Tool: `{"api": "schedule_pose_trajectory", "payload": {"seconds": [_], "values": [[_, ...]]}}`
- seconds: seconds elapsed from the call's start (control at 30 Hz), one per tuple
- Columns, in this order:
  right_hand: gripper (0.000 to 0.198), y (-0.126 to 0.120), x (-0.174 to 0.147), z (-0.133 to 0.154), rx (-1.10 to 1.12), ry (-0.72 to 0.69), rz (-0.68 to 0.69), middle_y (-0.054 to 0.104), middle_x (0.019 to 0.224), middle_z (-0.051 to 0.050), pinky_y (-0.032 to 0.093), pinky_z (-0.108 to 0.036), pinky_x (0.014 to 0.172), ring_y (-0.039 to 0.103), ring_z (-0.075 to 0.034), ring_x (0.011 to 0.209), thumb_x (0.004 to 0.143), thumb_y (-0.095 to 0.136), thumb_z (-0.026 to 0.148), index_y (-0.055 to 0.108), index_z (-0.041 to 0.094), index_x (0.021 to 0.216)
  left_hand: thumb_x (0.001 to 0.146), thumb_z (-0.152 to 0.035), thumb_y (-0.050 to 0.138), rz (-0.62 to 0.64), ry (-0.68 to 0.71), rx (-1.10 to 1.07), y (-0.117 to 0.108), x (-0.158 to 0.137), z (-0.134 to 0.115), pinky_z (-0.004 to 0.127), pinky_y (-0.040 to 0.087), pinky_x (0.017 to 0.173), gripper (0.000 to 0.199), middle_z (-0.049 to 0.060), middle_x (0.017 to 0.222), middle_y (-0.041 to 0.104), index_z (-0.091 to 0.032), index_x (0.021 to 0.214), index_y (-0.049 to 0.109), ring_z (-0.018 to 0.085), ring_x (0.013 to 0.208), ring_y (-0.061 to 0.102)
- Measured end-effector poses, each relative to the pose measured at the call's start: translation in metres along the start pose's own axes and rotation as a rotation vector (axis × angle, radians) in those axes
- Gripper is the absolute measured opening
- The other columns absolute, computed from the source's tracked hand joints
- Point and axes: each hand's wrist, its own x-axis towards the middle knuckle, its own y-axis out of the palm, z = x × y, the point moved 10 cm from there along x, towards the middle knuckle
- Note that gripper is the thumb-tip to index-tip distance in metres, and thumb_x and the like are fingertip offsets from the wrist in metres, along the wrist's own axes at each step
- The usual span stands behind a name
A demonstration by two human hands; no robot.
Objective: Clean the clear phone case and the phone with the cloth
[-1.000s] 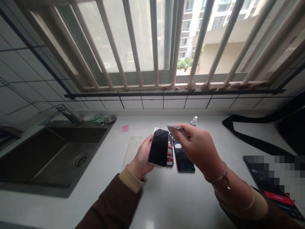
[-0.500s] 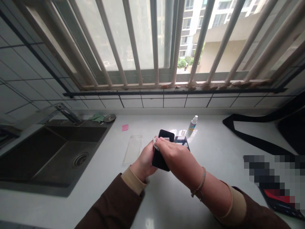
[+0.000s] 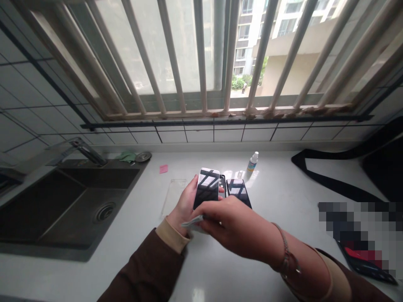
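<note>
My left hand (image 3: 185,199) is closed around a smartphone (image 3: 208,184), its dark screen tilted up and mirroring the window bars. In front of the phone's lower end, my right hand (image 3: 225,218) pinches a folded pale cloth (image 3: 193,221). A second phone (image 3: 238,187) lies face up on the counter, partly behind my right hand. Between the two phones shows a strip of a black phone case (image 3: 223,181), mostly hidden. To the left of my left hand lies a clear phone case (image 3: 173,191), partly covered by it.
A small white-capped bottle (image 3: 252,162) stands behind the phones. A pink note (image 3: 163,168) lies toward the sink (image 3: 91,251) with its faucet (image 3: 88,152). On the right are a black strap (image 3: 315,172) and a blurred-out area. A barred window (image 3: 201,54) rises behind the white counter (image 3: 138,251).
My right hand has moved down and toward me with the cloth, off the phone's screen. The phone has tilted and now catches the window's reflection, exposing the black case behind it.
</note>
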Motion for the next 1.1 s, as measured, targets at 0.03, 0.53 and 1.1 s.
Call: {"api": "schedule_pose_trajectory", "payload": {"seconds": [0.03,0.53,1.1], "values": [[0.021,-0.013,0.001,-0.004,-0.022,0.020,-0.067,0.079,0.086,0.001,0.049,-0.023,0.068,0.071,-0.014,0.073,0.097,0.066,0.011,0.078,0.024,0.107,0.110,-0.051,0.038,0.043,0.008,-0.020,0.002,0.001,0.001,0.038,0.060,0.082,0.060,0.016,0.090,0.079,-0.006,0.107,0.077,0.027,0.077,0.075],[0.029,-0.016,0.016,-0.065,-0.617,0.011,-0.094,0.078,0.129,-0.013,0.061,-0.034,0.095,0.076,-0.026,0.116,0.099,0.059,0.002,0.072,0.016,0.122,0.109,-0.045,0.046,0.134,-0.023,-0.038,0.005,0.008,0.009,0.042,0.060,0.085,0.047,0.016,0.104,0.079,-0.010,0.125,0.074,0.027,0.085,0.076],[0.021,-0.012,0.002,-0.013,-0.295,0.070,-0.102,0.080,0.085,-0.001,0.052,-0.025,0.063,0.074,-0.016,0.071,0.101,0.062,0.013,0.079,0.023,0.107,0.109,-0.048,0.041,-0.074,0.066,-0.014,-0.016,0.011,-0.008,0.036,0.063,0.076,0.056,0.018,0.088,0.078,-0.005,0.103,0.076,0.026,0.075,0.077]]}}
